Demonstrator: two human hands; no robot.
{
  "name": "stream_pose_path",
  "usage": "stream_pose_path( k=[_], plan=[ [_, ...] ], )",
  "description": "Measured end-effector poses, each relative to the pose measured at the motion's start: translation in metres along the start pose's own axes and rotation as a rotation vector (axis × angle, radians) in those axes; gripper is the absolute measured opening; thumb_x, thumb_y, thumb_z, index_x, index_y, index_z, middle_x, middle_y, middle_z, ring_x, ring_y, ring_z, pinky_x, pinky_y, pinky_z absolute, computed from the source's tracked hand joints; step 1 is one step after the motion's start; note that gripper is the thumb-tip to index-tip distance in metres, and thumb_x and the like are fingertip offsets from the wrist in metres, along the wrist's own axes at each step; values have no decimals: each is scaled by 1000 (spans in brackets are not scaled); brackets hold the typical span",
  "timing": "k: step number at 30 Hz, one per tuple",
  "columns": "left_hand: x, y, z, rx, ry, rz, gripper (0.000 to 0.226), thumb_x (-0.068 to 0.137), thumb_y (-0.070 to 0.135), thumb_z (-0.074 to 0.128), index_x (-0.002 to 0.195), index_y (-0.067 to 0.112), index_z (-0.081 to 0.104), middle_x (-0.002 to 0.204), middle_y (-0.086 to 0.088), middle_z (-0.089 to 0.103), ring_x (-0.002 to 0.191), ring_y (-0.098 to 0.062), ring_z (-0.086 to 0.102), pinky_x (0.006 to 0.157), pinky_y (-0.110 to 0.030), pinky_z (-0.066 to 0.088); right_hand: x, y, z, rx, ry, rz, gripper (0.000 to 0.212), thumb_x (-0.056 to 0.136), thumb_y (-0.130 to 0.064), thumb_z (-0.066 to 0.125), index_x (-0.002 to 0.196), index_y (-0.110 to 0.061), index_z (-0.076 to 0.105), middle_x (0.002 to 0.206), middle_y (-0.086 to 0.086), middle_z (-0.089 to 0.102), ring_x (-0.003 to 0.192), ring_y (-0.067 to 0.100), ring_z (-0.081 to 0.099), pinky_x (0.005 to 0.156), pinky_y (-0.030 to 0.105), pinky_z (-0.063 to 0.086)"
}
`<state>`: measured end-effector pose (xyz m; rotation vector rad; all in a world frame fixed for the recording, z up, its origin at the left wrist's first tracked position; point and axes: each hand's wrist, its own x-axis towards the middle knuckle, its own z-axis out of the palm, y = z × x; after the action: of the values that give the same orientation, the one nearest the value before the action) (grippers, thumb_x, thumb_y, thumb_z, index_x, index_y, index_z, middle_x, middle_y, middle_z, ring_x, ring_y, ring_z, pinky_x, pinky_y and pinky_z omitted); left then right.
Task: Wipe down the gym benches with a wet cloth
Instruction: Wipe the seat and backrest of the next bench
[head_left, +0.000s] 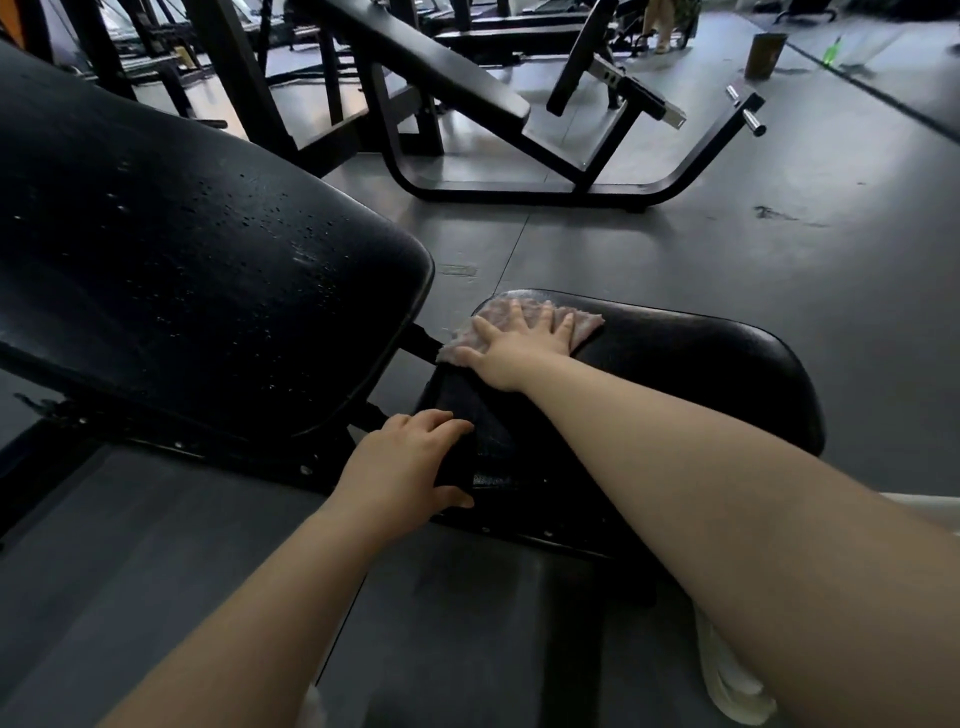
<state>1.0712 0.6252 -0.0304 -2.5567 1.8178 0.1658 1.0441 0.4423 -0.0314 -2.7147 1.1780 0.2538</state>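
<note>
Right hand (511, 345), fingers spread flat, presses the pale cloth (524, 322) on the far corner of the black seat pad (701, 384). Left hand (408, 462) grips the pad's near edge. The droplet-covered backrest (197, 270) rises at left; another bench frame (519, 150) stands beyond. Background objects are blurred.

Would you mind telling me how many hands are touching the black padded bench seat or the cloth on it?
2: the right hand presses the pale cloth flat at the seat's far end; the left hand grips its near edge.
</note>
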Motion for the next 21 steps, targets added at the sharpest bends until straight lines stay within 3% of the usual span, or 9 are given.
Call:
stream_pose_path(
  k=[10,21],
  plan=[
    [-1,1,0,-8,13,5,75,82,53,62,145,35,26,151,12,24,134,-15,30,103,-30,35,-4,61,-9,37,36,149,65,93,-66,14,150,-37,4,160,1,-8,144,38,-11,113,56,-11],
    [-2,6,-3,11,-3,-13,75,81,51,65,144,33,29,149,11,30,130,-17,36,99,-32,39,-71,157,-13,-12,99,212,61,95,-62,16,150,-39,6,160,0,-3,146,31,-3,117,47,-4]
  ],
)
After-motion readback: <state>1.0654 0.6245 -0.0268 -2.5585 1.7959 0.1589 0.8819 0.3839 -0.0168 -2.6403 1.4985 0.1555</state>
